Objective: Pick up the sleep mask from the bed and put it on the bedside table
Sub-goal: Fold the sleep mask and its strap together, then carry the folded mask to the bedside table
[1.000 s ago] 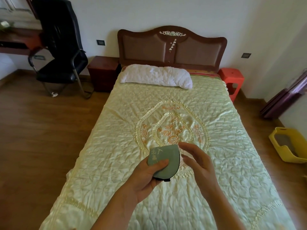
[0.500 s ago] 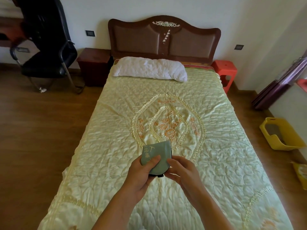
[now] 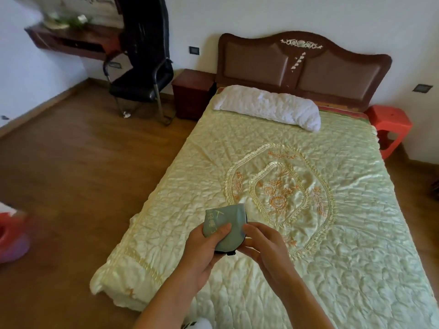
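**Folded sleep mask held in both hands above the bed's foot end**

Swung leftward since half a second ago, the view now takes in more wooden floor and the wall shelf, while the hands have kept the mask between them above the bed.

The sleep mask [image 3: 225,227] is a soft grey-green fabric pad, folded in half, with pale printed characters on its upper left face and a black strap and buckle peeking out beneath. The left hand [image 3: 202,255] grips it from below and the left, thumb pressed flat across the front. The right hand [image 3: 263,248] pinches its right edge with fingertips. Both hands grasp the mask; it sits clear of the bedspread, over the bed [image 3: 297,186] near its left edge at the foot end.

The bedspread is glossy pale-yellow quilted satin, crinkled, with an orange floral oval. A dark reddish wooden bedside table [image 3: 192,91], box-shaped, stands at the bed's far left corner, well apart from the mask.
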The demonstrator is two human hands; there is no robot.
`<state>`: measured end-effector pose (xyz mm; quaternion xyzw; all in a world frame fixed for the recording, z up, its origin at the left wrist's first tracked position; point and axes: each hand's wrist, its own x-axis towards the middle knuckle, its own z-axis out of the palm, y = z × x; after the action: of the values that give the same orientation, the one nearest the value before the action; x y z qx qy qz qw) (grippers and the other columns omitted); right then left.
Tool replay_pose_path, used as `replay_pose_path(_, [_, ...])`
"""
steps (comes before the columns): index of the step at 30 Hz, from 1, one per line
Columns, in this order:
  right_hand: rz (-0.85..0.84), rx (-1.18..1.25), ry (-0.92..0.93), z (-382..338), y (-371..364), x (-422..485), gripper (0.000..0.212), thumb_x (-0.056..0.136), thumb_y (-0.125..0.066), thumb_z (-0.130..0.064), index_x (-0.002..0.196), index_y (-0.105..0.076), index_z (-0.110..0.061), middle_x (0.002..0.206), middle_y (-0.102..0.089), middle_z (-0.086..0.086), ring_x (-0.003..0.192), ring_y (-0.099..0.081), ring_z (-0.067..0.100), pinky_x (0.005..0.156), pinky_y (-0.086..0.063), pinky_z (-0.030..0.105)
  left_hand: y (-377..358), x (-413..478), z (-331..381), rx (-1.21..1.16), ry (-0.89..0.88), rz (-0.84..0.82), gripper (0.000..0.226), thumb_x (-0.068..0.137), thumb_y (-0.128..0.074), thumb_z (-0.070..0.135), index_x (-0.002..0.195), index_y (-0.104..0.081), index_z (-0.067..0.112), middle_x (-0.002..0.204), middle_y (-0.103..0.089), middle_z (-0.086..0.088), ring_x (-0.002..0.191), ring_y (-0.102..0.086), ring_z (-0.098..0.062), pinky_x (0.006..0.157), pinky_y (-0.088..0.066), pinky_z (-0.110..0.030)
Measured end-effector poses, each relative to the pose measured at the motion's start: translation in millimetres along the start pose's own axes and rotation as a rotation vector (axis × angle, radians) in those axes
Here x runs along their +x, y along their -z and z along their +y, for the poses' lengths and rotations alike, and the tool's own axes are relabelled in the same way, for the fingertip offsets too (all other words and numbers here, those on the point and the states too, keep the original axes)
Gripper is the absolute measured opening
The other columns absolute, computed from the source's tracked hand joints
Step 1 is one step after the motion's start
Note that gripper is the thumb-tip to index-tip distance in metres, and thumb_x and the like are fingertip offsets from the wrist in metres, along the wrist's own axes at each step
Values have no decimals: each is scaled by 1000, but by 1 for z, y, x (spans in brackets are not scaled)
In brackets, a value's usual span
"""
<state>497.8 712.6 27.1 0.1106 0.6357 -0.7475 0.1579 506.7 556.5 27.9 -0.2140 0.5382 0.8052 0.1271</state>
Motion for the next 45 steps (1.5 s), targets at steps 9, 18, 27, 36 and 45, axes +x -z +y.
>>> replay_pose_path(9, [-406,-130,-77,16,-31,-15,26,84,-66,-32,98,-81,-15,99,-81,14,94,-78,31,79,-62,35,30,-72,-32,-196,-122,366,22,82,-75,14,104,-72,12,96,-79,-12,90,-75,-26,66,-61,-33])
replay_pose_path(18, [-732,-295,-115,52,-75,-64,20,86,-68,-32,92,-82,-19,95,-82,6,91,-78,23,73,-62,27,64,-164,-80,-385,-221,677,49,68,-81,27,114,-67,18,104,-78,-7,97,-73,-23,77,-61,-38])
replay_pose_path(27, [-956,-521,-89,92,-156,-111,21,94,-68,-32,105,-76,-15,98,-80,5,88,-78,18,82,-65,36,115,-242,-105,-499,-337,960,62,65,-81,31,122,-63,13,115,-72,-14,105,-70,-29,79,-61,-41])
replay_pose_path(36, [-1088,-612,-132,143,-269,-140,22,92,-71,-33,104,-75,-15,95,-80,4,87,-79,18,76,-65,31,216,-277,-116,-558,-367,1109,63,68,-78,33,125,-60,12,117,-71,-14,106,-69,-29,85,-60,-45])
replay_pose_path(45, [-1102,-674,-164,193,-448,-152,21,89,-75,-34,98,-78,-16,86,-82,3,82,-78,20,72,-64,29,397,-300,-78,-628,-364,1170,36,85,-73,15,119,-64,9,111,-73,-15,98,-72,-27,73,-61,-34])
